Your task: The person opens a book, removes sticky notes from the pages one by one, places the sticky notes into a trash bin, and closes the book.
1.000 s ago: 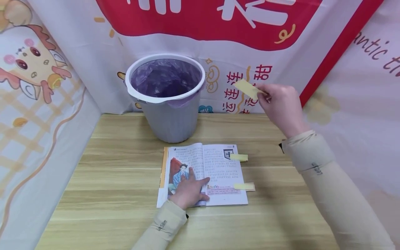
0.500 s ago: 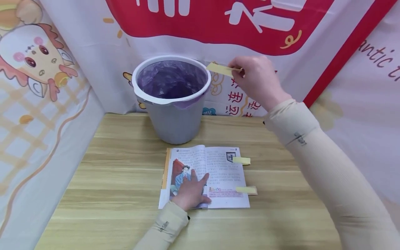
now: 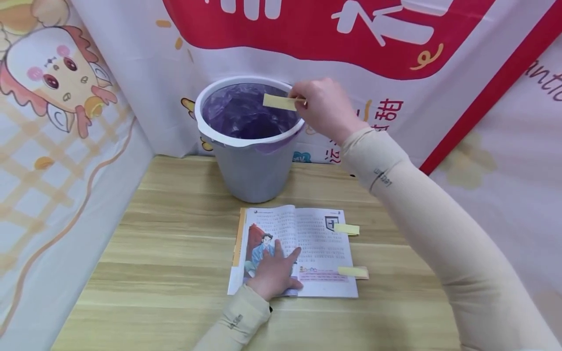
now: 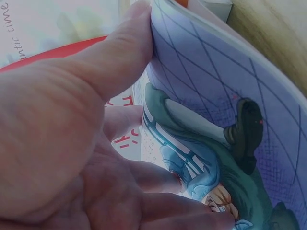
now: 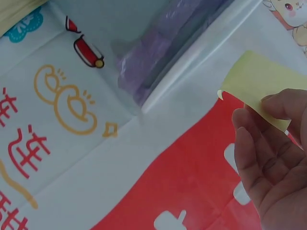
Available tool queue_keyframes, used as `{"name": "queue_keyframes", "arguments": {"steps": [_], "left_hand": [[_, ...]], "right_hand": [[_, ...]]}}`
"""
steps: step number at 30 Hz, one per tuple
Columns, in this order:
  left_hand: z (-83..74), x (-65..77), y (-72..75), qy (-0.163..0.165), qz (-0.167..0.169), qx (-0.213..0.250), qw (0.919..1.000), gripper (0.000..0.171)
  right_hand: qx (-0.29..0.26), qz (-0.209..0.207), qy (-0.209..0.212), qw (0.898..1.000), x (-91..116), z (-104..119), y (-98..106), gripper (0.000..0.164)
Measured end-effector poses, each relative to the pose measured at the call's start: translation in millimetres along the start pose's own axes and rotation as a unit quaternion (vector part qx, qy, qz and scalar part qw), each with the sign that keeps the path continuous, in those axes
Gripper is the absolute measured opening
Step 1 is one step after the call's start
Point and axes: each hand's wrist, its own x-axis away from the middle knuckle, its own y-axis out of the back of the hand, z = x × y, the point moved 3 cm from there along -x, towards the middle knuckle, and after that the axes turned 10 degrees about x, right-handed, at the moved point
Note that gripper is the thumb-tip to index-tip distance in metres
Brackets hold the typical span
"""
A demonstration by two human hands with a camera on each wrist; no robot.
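Observation:
My right hand (image 3: 322,107) pinches a yellow sticky note (image 3: 281,102) between thumb and fingers, over the right side of the bin's opening. In the right wrist view the sticky note (image 5: 261,84) curls slightly at one edge. Below, the grey bin (image 3: 254,170) with a purple liner (image 3: 228,109) stands on the table. My left hand (image 3: 274,273) lies with spread fingers on the left page of an open book (image 3: 325,287), across its illustration. Two yellow sticky notes, an upper strip (image 3: 347,229) and a lower strip (image 3: 353,272), stick out from the right page's edge.
The wooden table (image 3: 167,253) carries the book near its middle and the bin behind it. A printed cloth (image 3: 351,44) hangs close behind the bin. Another patterned cloth (image 3: 79,175) borders the table on the left.
My right hand has moved left with the sticky note, from beside the bin to over its opening. The left hand stays on the book; the head view has shifted slightly.

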Motion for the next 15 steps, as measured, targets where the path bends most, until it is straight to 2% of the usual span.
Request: {"name": "queue_keyframes", "arguments": {"steps": [7, 15], "left_hand": [[-1.2, -2.6, -2.5, 0.002, -0.002, -0.007, 1.0, 0.091], [-0.4, -3.0, -3.0, 0.008, 0.005, -0.002, 1.0, 0.091]], "right_hand": [[0.02, 0.026, 0.02, 0.999, -21, 13, -25, 0.027], [0.041, 0.068, 0.035, 0.996, -37, 14, -49, 0.031]]}}
